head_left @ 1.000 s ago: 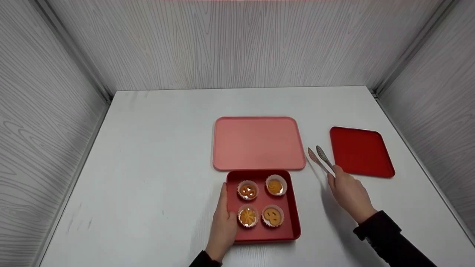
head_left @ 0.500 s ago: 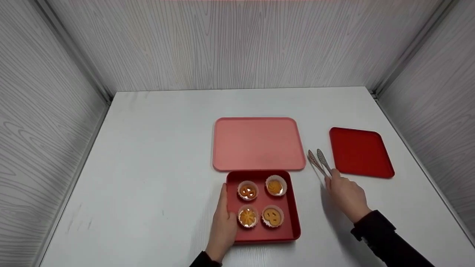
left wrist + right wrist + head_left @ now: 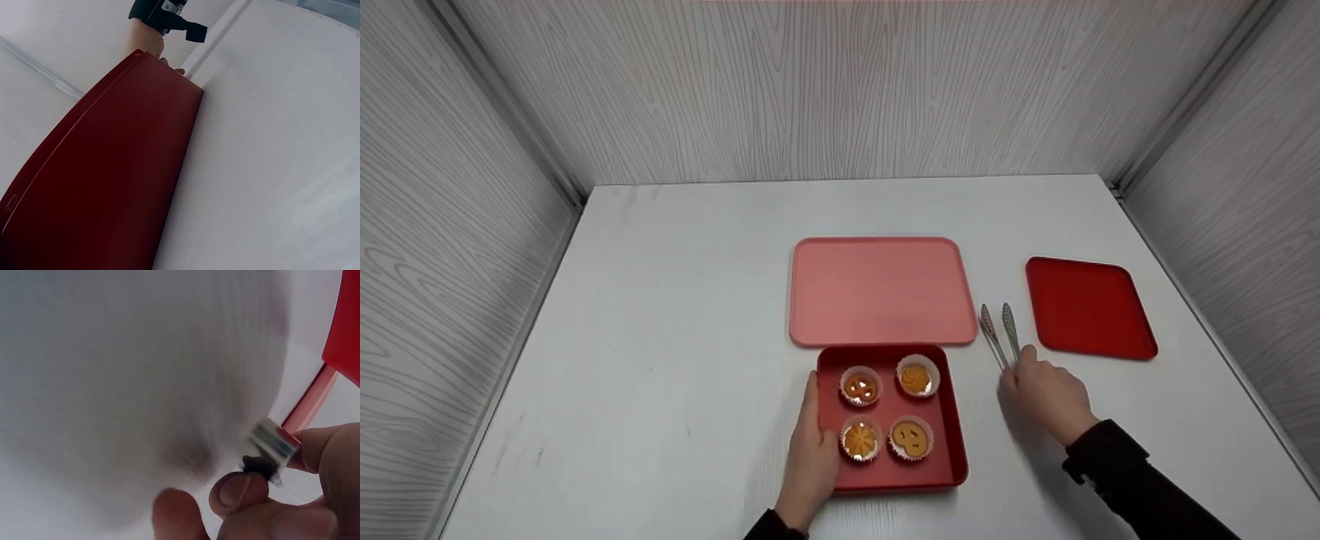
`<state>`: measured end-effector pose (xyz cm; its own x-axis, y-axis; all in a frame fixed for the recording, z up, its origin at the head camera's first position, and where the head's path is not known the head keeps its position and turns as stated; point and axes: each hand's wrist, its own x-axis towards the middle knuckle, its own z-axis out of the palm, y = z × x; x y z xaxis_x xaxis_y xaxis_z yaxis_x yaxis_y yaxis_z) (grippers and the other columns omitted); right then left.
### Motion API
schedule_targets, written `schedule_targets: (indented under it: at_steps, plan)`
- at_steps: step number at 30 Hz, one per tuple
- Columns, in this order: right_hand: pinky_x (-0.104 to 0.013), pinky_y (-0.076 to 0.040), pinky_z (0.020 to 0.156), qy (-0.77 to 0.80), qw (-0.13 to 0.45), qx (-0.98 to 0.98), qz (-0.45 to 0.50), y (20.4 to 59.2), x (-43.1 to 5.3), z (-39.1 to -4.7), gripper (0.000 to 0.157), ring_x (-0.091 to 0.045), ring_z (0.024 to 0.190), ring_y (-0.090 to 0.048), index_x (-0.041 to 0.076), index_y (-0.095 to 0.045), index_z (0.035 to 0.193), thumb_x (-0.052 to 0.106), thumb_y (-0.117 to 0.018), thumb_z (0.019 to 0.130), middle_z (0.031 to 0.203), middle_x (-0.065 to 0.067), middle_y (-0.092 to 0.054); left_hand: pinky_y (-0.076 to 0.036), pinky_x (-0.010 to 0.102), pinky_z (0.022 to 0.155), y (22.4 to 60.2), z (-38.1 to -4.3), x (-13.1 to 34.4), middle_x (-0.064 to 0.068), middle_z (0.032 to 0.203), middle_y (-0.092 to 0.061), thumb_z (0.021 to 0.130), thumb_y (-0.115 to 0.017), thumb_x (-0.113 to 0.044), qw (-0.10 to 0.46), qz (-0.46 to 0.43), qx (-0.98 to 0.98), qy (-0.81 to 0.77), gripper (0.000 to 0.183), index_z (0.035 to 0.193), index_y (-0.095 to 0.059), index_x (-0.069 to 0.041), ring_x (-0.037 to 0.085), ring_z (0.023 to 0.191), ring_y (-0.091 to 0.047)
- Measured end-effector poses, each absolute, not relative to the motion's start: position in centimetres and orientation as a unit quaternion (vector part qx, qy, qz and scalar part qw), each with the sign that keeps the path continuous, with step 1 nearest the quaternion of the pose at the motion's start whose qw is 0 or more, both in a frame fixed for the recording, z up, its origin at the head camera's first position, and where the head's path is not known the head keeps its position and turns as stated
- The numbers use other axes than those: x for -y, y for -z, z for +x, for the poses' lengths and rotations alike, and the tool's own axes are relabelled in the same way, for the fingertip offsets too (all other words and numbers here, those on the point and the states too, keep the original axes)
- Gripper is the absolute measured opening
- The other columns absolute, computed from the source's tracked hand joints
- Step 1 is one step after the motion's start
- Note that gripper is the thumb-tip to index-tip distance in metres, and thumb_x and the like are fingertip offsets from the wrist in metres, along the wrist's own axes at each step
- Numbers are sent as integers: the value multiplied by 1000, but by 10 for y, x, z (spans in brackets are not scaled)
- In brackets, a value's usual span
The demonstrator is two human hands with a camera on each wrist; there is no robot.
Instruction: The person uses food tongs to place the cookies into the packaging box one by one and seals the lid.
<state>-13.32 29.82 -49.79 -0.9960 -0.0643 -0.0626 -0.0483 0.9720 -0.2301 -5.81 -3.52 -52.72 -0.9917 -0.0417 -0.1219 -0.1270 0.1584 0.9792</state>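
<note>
A red square box (image 3: 896,478) holds several cookies in white paper cups, among them a pretzel-shaped cookie (image 3: 861,387) and a swirled one (image 3: 916,379). My left hand (image 3: 808,457) grips the box's left wall, fingers along the outside and thumb at the rim. To the right of the box, my right hand (image 3: 1046,394) pinches metal tongs (image 3: 1009,326) by the handle end, low over the table. The tongs' two arms stand apart with nothing between them, tips pointing away from me. In the right wrist view, thumb and fingers close around the tongs' metal end (image 3: 274,443).
Behind the box lies a flat pink tray (image 3: 883,291), its front edge right at the box's rear rim. A smaller red tray (image 3: 1091,307) lies to the right, past the tongs. Pale wood-grain panels (image 3: 847,90) enclose the white table (image 3: 660,337) at the back and sides.
My right hand has shifted slightly left and towards me, lowering with the tongs, whose tips have swung to point more straight ahead. The left hand and box have stayed put.
</note>
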Motion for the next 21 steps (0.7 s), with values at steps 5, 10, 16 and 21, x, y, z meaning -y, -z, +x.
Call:
schedule_targets:
  at_steps: [5, 10, 16, 21]
  plan:
    - [-35, -38, 41, 131, 57, -990, -18, 499, -299, -137, 21, -21, 48, -46, -1, -42, 92, 19, -47, 97, 58, -9, -49, -13, 50, 126, 527, -58, 35, 8, 170, -18, 91, -36, 13, 34, -60, -760, -646, 81, 165, -12, -10, 25, 156, -13]
    - [-34, -37, 41, 138, 63, -988, -17, 501, -300, -138, 24, -20, 49, -45, 0, -43, 90, 23, -48, 98, 59, -9, -49, -13, 51, 126, 527, -59, 35, 9, 170, -18, 91, -36, 13, 37, -64, -763, -642, 81, 165, -13, -10, 26, 156, -13]
    - [-33, -38, 44, 135, 86, -987, -14, 496, -304, -141, 46, -20, 51, -50, -4, -52, 100, 42, -53, 101, 58, -7, -51, -12, 51, 126, 526, -58, 35, 8, 171, -17, 92, -36, 13, 38, -62, -761, -644, 81, 165, -12, -11, 26, 156, -12]
    - [-35, -42, 47, 130, 35, -991, -16, 486, -321, -146, 63, -23, 54, -53, -7, -46, 142, 40, -57, 101, 66, -12, -58, -12, 51, 126, 526, -57, 35, 8, 171, -17, 92, -36, 13, 37, -60, -757, -649, 81, 166, -12, -11, 26, 156, -12]
